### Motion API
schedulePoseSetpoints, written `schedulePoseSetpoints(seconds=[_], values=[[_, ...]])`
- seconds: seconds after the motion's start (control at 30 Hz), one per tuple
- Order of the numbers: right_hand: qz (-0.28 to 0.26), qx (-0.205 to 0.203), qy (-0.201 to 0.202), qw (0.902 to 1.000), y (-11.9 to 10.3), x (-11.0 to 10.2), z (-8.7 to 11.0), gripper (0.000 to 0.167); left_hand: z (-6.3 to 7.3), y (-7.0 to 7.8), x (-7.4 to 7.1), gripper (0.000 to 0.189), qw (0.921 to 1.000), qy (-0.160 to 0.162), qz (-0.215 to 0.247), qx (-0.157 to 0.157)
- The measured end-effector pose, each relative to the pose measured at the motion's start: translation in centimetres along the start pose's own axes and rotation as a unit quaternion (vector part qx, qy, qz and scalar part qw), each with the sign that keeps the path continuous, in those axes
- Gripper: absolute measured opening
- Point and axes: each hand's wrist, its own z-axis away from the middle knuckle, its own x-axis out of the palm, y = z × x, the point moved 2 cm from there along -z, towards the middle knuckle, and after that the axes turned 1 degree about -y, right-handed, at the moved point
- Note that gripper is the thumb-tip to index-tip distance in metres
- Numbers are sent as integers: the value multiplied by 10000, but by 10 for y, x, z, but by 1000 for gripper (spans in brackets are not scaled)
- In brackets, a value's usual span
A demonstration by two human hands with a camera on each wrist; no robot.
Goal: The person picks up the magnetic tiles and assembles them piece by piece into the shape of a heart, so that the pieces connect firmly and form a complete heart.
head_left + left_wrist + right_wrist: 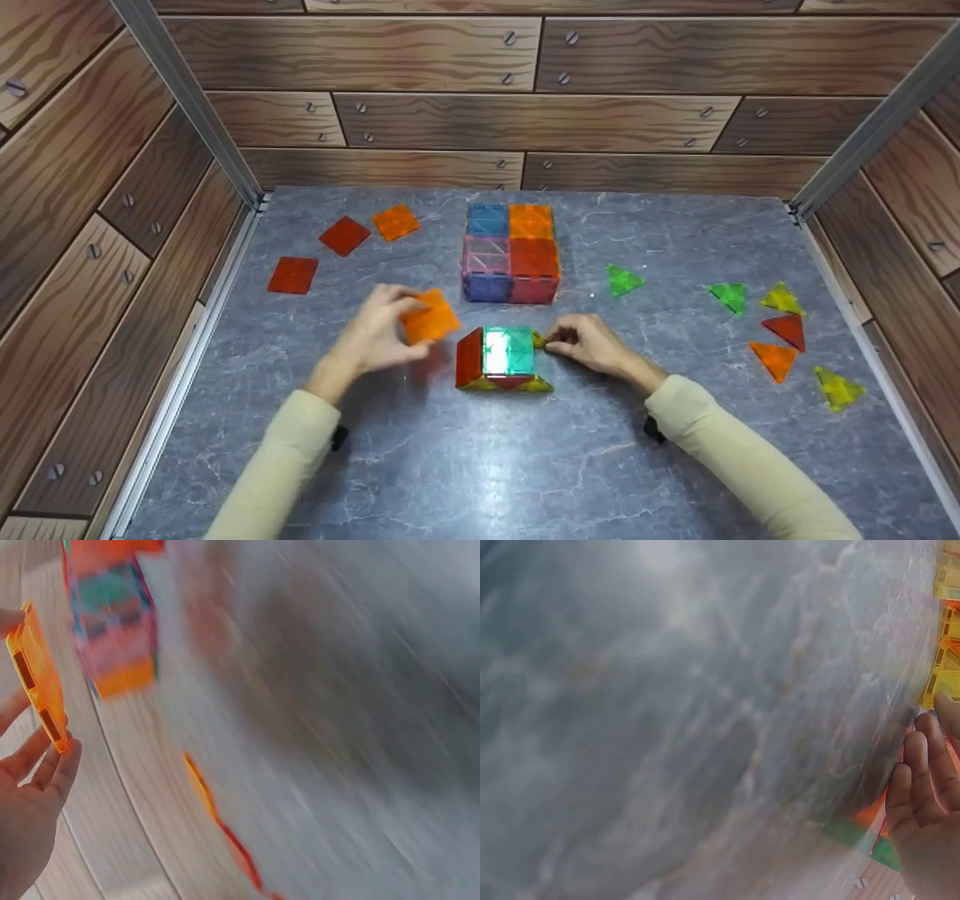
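My left hand (379, 330) pinches an orange square magnetic tile (431, 316) by its edge, held up to the left of a low tile structure (508, 352). In the left wrist view that orange tile (41, 679) shows edge-on between thumb and fingers. The structure has a teal top, a red sloping side and yellow and red triangles along its front. At its right back corner, my right hand (589, 341) pinches a yellow triangular tile (538, 340). The right wrist view shows my thumb against the yellow tiles (946, 679), the other fingers beside them.
Behind stands a larger block of tiles (511, 255) in blue, orange, pink and red. Loose squares, including a red tile (292, 275) and an orange tile (396, 222), lie back left. Several triangles, such as a green triangle (624, 280), lie to the right. Wood-patterned walls enclose the table.
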Motion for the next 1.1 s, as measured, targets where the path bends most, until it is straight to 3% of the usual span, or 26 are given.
schedulePoseSetpoints(seconds=[0.1,0.27,0.5,0.67,1.1], values=[[23,12,8,10000,1,1,0,10,-12,24,12,55,9988,-368,1,328],[98,43,14,9999,2,2,0,10,-31,53,29,49,9934,-657,-60,938],[100,7,35,9999,2,2,0,8,-54,82,50,52,9834,-1228,-333,1294],[40,30,50,10000,3,1,0,7,-63,94,59,49,9767,-1429,-635,1469],[22,-54,68,10000,4,0,-1,6,-71,104,63,49,9724,-1527,-765,1588]])
